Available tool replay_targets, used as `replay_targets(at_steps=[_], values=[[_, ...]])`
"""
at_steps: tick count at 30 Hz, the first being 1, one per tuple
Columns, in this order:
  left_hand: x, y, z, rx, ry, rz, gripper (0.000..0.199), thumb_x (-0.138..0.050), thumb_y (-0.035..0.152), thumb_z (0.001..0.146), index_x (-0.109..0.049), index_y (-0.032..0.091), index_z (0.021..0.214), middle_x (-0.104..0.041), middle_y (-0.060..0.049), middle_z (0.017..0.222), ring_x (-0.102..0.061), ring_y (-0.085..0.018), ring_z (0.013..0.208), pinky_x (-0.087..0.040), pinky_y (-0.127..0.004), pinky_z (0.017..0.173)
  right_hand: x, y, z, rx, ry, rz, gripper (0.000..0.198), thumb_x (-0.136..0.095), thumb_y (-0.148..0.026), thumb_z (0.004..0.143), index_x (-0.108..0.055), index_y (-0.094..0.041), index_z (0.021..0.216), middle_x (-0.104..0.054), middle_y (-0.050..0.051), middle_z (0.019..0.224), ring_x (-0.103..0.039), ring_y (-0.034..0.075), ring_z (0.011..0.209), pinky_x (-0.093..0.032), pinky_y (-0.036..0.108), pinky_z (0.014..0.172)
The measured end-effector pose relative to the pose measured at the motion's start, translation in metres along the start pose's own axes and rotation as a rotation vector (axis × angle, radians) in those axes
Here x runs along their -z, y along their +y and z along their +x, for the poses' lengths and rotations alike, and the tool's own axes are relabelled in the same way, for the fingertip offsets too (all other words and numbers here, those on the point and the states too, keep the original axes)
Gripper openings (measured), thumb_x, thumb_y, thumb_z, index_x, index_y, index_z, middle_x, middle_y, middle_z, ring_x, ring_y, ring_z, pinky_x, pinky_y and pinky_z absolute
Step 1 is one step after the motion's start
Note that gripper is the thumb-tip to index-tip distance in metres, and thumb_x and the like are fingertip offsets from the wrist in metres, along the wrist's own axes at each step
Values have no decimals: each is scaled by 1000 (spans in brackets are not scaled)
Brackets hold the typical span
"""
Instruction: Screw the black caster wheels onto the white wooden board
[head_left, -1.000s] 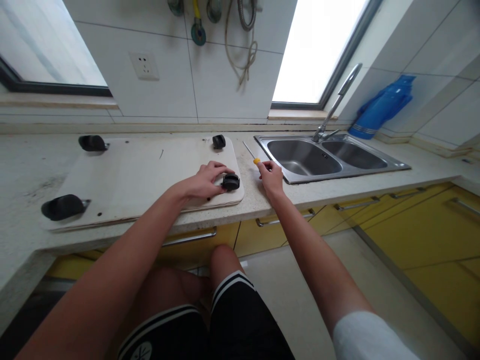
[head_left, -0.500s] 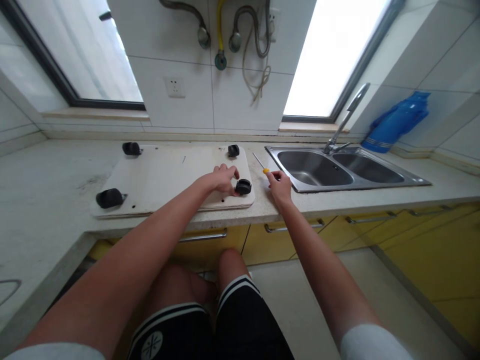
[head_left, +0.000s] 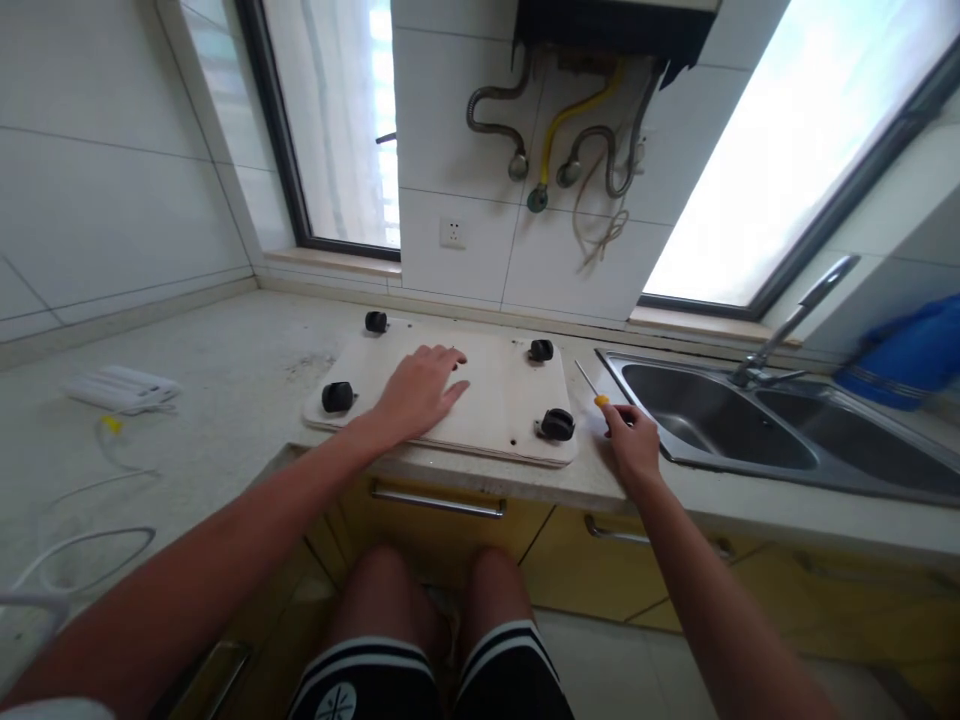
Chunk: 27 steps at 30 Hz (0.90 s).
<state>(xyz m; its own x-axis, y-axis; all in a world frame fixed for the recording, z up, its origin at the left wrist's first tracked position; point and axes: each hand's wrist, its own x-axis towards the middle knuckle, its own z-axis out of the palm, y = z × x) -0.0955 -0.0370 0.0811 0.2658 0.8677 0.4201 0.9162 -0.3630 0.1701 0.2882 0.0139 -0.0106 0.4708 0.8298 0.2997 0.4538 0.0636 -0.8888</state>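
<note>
A pale board (head_left: 491, 400) with rounded corners lies flat on the counter, with a black caster wheel near each corner. My left hand (head_left: 421, 392) is over the board's middle, palm down, thumb and fingers apart, nothing visible in it. Whether it rests on the surface I cannot tell. To the right of the board, my right hand (head_left: 634, 445) is closed round a screwdriver (head_left: 601, 399); its yellow collar and thin metal shaft point up and left. The front right caster (head_left: 558, 425) is the one nearest that hand. Small dark holes show in the board.
A double steel sink (head_left: 697, 420) with a tall faucet (head_left: 795, 320) is set in the counter at right. Something blue (head_left: 904, 350) stands behind it. On the left lie a white power strip (head_left: 120, 388) and white cable (head_left: 82, 570). Hoses (head_left: 499, 128) hang from the wall.
My left hand has left the front right caster and moved left over the middle of the board. My right hand still holds the screwdriver. The view has turned left, bringing the power strip in.
</note>
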Motion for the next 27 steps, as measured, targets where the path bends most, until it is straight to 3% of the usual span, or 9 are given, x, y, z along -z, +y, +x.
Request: replay_targets(at_steps=[2,4,7,9,11,13,19,27], values=[[16,-49,-9,156,128,34,48,-53,43,111,-67,14,148,-72,-20,150,-64,-39,140,-47,-53,124,0,-1,1,-8,5,-8,58,-74,-74,71,-77,-19,93,-77,11,85,-65,24,68,-48,42,76],[28,-98,-17,388,179,64,58,-49,45,111,-63,9,153,-68,-24,156,-61,-41,147,-43,-54,130,-1,-3,2,-19,9,-19,58,-74,-73,71,-77,-19,92,-77,11,83,-64,24,67,-48,42,74],[35,-156,-30,760,58,22,60,-40,41,110,-63,6,152,-68,-28,157,-62,-41,149,-47,-52,126,-1,-4,4,-28,13,-43,57,-74,-72,69,-77,-20,91,-76,10,80,-64,25,66,-47,43,73],[29,-176,-40,829,-28,-19,52,-41,38,107,-73,10,137,-78,-25,142,-73,-42,134,-56,-49,113,-1,-3,5,-35,25,-66,56,-75,-73,69,-78,-20,90,-74,8,74,-63,26,66,-46,43,73],[19,-183,-49,815,-65,-47,42,-46,35,102,-80,17,120,-84,-20,127,-78,-40,122,-60,-44,103,-2,-1,7,-48,40,-85,55,-76,-73,68,-79,-22,89,-70,6,67,-63,27,66,-45,44,73],[8,-183,-55,802,-72,-64,38,-48,34,100,-81,20,113,-86,-16,123,-79,-38,121,-59,-41,101,-2,1,9,-62,49,-90,54,-77,-72,66,-79,-23,89,-69,5,65,-63,27,66,-45,44,73],[-5,-178,-61,764,-40,-159,46,-42,26,100,-83,21,120,-84,-12,138,-76,-33,130,-58,-38,107,-3,1,11,-111,72,-69,53,-79,-70,61,-79,-24,87,-70,6,66,-64,30,67,-46,49,75],[-24,-152,-61,540,-32,-347,54,-43,21,99,-87,21,130,-85,-5,138,-78,-24,130,-57,-30,114,-2,-6,4,-121,153,43,45,-80,-64,58,-73,-27,81,-70,5,79,-62,29,77,-49,51,83]])
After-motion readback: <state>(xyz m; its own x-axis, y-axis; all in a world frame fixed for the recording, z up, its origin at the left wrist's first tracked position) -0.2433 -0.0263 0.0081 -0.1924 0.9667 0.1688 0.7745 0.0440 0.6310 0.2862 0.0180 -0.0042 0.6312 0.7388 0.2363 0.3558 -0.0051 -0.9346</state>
